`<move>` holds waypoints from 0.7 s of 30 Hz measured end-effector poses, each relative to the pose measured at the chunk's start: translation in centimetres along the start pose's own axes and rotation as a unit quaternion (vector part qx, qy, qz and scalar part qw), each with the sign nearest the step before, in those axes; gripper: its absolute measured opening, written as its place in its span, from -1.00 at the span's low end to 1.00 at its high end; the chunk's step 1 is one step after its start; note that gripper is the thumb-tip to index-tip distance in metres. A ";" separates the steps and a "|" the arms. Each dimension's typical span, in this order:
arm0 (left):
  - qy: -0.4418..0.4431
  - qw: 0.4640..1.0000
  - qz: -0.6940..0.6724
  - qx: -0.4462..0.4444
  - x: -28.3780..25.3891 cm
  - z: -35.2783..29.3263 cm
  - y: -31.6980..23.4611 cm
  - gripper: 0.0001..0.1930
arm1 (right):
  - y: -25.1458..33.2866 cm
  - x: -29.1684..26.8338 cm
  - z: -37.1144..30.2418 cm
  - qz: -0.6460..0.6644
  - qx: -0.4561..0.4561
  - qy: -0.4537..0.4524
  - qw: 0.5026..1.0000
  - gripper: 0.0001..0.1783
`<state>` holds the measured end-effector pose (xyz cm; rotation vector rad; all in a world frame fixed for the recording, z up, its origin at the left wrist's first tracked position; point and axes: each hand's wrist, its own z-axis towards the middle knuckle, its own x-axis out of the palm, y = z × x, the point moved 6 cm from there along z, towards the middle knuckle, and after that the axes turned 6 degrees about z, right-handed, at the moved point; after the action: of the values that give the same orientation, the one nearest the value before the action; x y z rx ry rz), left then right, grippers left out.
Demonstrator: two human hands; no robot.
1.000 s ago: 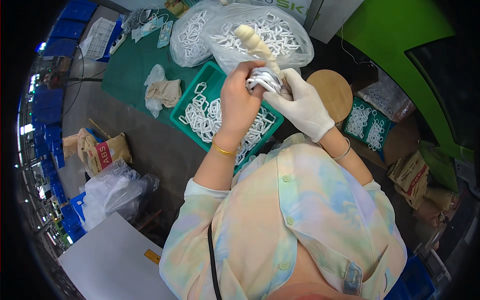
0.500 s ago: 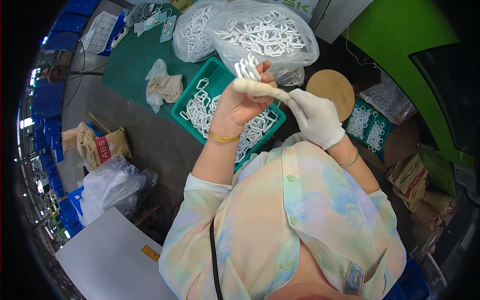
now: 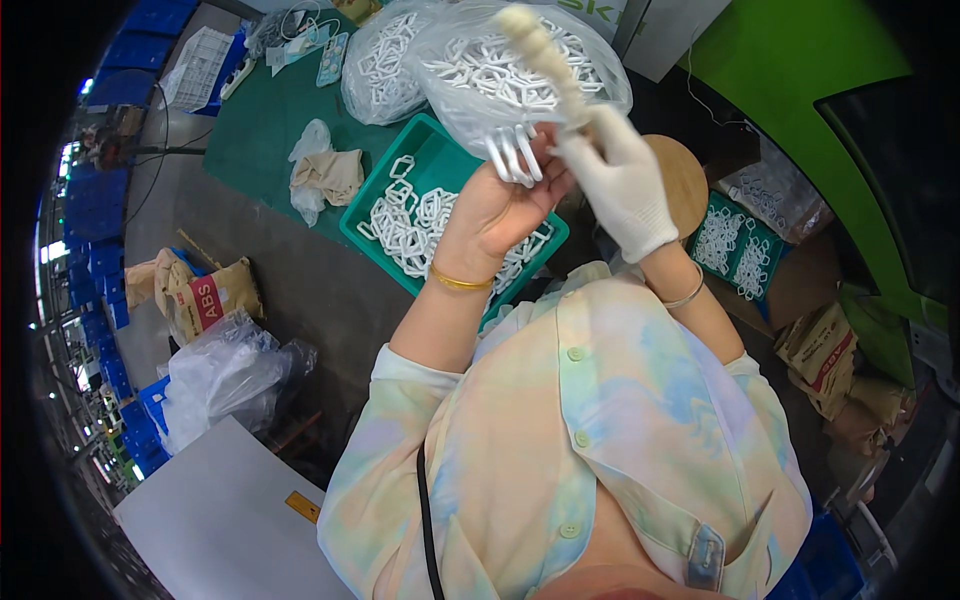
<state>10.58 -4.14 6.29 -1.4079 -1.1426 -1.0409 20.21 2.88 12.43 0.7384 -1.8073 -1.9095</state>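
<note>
My bare left hand [image 3: 508, 208] is raised over the green bin and has its fingers curled round several white hexagonal plastic links [image 3: 515, 155], which stand side by side. My right hand [image 3: 618, 180], in a white knit glove, grips one end of a long, lumpy, cream-coloured thing with a rounded tip [image 3: 545, 55]. Motion blurs this thing, and its kind is unclear. It points up and away, in front of the bag of links. Below my left hand, the green plastic bin [image 3: 385, 165] holds many loose white links [image 3: 410, 225].
Clear plastic bags [image 3: 375, 105] of white links stand behind the bin on a green-topped table [image 3: 255, 150]. A beige cloth [image 3: 330, 178] lies at the left. On the right are a round wooden stool top [image 3: 680, 185], a smaller green tray [image 3: 742, 225] with links, and a green machine [image 3: 770, 60].
My right hand has moved up, swinging the cream thing from lying across my left hand to pointing upward and away. My left hand has shifted slightly right, still holding the links.
</note>
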 end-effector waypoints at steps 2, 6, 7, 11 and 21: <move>-0.050 0.998 -0.004 0.023 -0.1 -0.1 -0.1 -0.72 | 0.4 -1.1 0.4 0.051 -0.086 -0.107 0.989 -0.63; -0.080 0.995 0.045 0.044 0.0 0.0 -0.6 -0.65 | 1.3 0.5 -1.3 -0.070 -0.084 -0.045 0.993 -0.54; -0.079 0.991 0.092 0.049 0.0 0.0 -0.7 -0.66 | 0.8 1.0 -1.4 -0.083 -0.078 -0.033 0.993 -0.54; -0.072 0.988 0.088 0.101 2.5 0.0 -0.7 -0.63 | 0.3 -1.3 -0.1 -0.037 -0.064 -0.113 0.991 -0.55; -0.048 0.982 0.122 0.136 2.6 -0.5 -1.8 -0.63 | -0.3 -2.1 -0.1 -0.076 -0.004 -0.098 0.992 -0.77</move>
<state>9.30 -4.24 9.24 -1.3479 -1.1027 -0.6238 21.91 4.16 12.31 0.7261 -1.9055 -2.1538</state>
